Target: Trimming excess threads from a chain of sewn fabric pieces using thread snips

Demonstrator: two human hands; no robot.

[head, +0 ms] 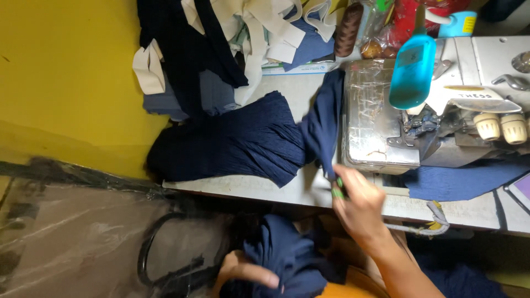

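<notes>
My right hand [358, 205] pinches the edge of a navy blue fabric piece [323, 122] at the front of the sewing table [287, 193], just left of the overlock sewing machine [441, 116]. The cloth runs up along the machine's left side. My left hand [243, 271] is low in my lap, gripping a bunched bundle of navy fabric [290, 259]. A crinkled navy garment [232, 143] lies flat on the table to the left.
White strips and dark cloth [221, 38] are heaped at the back. A turquoise bottle [413, 69] stands on the machine. A brown thread cone [349, 27] is behind it. Blue fabric [464, 182] lies under the machine's right side. Clear plastic sheeting [72, 237] covers the lower left; a yellow wall [61, 72] is behind.
</notes>
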